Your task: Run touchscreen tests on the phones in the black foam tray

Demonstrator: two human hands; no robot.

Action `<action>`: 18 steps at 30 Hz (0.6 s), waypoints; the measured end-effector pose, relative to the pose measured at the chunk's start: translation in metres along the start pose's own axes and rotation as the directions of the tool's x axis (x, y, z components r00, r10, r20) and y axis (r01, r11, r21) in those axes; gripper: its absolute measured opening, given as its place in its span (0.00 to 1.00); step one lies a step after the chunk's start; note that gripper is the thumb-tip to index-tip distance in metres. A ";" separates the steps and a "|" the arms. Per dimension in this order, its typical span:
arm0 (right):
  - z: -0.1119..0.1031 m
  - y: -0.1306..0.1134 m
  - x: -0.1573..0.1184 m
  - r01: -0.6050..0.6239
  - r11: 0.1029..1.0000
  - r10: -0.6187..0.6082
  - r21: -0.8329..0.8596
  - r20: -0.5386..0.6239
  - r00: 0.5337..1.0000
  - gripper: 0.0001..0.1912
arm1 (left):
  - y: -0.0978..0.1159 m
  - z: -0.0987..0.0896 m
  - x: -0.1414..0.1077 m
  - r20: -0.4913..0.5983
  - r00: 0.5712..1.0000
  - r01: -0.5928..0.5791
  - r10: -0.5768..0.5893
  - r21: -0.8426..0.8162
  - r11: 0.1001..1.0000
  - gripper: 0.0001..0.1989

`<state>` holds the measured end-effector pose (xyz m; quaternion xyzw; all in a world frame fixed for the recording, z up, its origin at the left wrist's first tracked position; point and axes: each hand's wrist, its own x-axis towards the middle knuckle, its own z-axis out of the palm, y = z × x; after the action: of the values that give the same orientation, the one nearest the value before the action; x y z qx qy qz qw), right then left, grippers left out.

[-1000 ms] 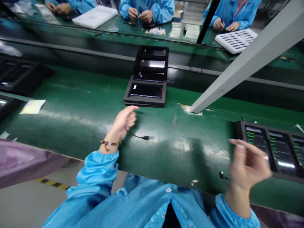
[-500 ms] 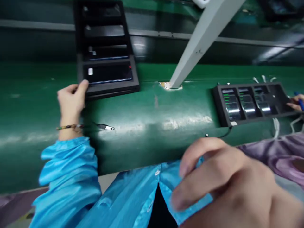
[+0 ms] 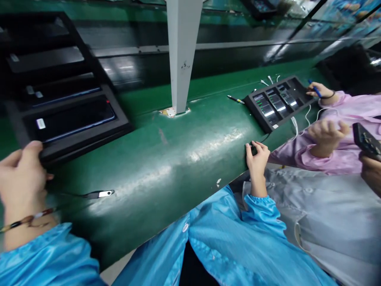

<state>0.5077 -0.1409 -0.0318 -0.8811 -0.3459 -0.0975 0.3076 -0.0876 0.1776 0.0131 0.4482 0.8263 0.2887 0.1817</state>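
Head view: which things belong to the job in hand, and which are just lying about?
Likely the job's: tray and nearest phone, by the left hand; black cable, by the right hand; plug.
Seemingly just lying about: pen, white scraps.

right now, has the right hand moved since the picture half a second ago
Yes: forward, judged against the green bench. The right hand was near the camera, in front of the blue jacket; now it is at the bench's near edge.

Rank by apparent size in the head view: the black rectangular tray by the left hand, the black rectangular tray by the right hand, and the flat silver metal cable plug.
1. Left-hand tray
2. Right-hand tray
3. Cable plug
The left-hand tray looks nearer, so the trays' true sizes remain unsure.
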 end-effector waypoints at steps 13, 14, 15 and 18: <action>0.016 -0.062 0.014 0.224 0.918 -0.332 0.326 0.327 0.885 0.16 | 0.012 -0.014 -0.020 0.047 0.999 0.007 -0.006 -0.029 1.000 0.15; 0.025 -0.076 0.014 0.224 0.905 -0.350 0.361 0.333 0.876 0.17 | 0.011 -0.014 -0.020 0.042 0.999 0.009 -0.008 -0.028 1.000 0.14; 0.035 -0.090 0.013 0.222 0.891 -0.367 0.396 0.341 0.865 0.19 | 0.011 -0.014 -0.021 0.037 0.999 0.008 -0.007 -0.028 1.000 0.14; 0.064 -0.136 0.014 0.224 0.847 -0.428 0.482 0.370 0.825 0.21 | 0.015 -0.015 -0.025 0.024 0.999 0.023 -0.022 -0.044 0.999 0.13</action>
<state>0.4242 -0.0165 -0.0129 -0.7170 -0.5705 0.1399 0.3752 -0.0730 0.1580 0.0350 0.4380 0.8226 0.2995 0.2043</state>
